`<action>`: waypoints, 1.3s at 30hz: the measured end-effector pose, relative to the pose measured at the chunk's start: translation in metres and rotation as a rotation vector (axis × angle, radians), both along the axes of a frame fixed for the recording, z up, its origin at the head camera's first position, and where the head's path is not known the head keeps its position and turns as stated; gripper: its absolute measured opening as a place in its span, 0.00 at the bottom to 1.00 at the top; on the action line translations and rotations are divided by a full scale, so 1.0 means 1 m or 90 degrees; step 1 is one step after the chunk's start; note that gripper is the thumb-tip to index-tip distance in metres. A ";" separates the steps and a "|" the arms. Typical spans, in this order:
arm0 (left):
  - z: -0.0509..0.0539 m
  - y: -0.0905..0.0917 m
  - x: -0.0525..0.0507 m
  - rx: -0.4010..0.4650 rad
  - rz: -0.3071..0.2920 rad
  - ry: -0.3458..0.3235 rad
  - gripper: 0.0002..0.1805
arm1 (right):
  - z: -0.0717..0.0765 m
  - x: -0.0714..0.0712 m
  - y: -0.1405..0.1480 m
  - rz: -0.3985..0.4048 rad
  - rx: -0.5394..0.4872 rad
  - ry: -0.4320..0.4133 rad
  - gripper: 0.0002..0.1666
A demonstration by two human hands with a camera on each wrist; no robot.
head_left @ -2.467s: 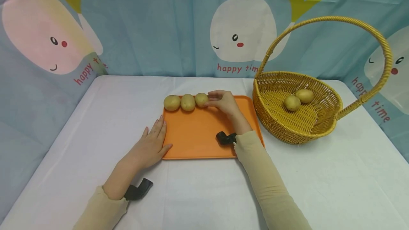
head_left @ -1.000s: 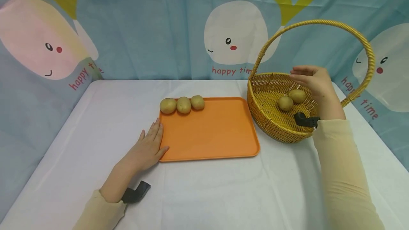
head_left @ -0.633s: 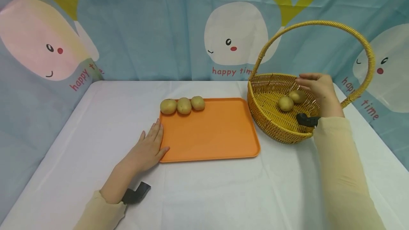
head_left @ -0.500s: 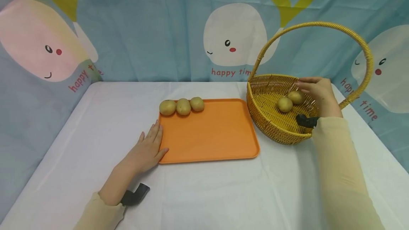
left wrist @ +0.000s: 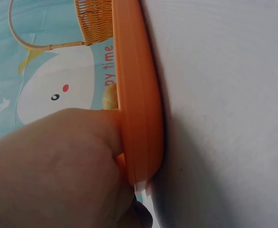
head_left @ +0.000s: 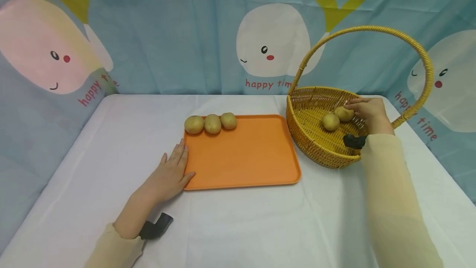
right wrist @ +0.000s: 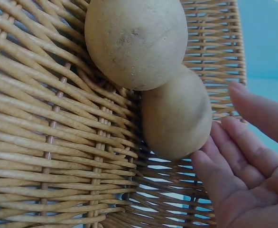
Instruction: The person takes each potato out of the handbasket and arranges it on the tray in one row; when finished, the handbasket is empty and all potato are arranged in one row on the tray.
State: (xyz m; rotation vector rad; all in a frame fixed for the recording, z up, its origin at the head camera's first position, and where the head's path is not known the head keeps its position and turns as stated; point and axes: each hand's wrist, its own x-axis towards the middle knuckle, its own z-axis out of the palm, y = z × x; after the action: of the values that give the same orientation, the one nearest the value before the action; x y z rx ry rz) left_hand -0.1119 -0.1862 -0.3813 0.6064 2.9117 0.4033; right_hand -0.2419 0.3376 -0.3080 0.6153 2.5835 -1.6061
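Right hand (head_left: 371, 111), fingers spread, not closed round the potato (right wrist: 177, 116); this lies in the basket (head_left: 310, 140) right at the fingertips, a second potato (right wrist: 136, 40) beside it. Left hand (head_left: 166, 177), fingers extended, rests on the tray's (head_left: 241, 152) left edge.

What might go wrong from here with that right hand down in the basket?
The right hand is at the farther potato, which sits close to the nearer potato, so it might knock that one and set it rolling.
The basket has a tall handle, which the hand or a potato might bump on the way out.
The left hand rests on the edge of the tray; a jolt there could roll its three potatoes.
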 end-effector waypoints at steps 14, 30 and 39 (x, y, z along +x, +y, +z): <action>0.001 -0.001 0.000 0.005 0.000 -0.004 0.40 | -0.003 0.000 0.001 0.072 0.041 -0.009 0.30; 0.001 0.000 0.000 0.004 -0.002 -0.003 0.40 | -0.012 -0.007 0.003 0.280 0.062 -0.123 0.46; 0.001 0.000 0.000 0.011 0.001 -0.004 0.40 | -0.011 -0.006 0.003 0.282 0.096 -0.111 0.45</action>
State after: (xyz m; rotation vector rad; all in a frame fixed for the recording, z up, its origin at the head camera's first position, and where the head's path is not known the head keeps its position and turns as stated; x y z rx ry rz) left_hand -0.1119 -0.1860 -0.3803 0.6041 2.9057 0.4295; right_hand -0.2479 0.3402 -0.3185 0.1571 2.4950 -1.1757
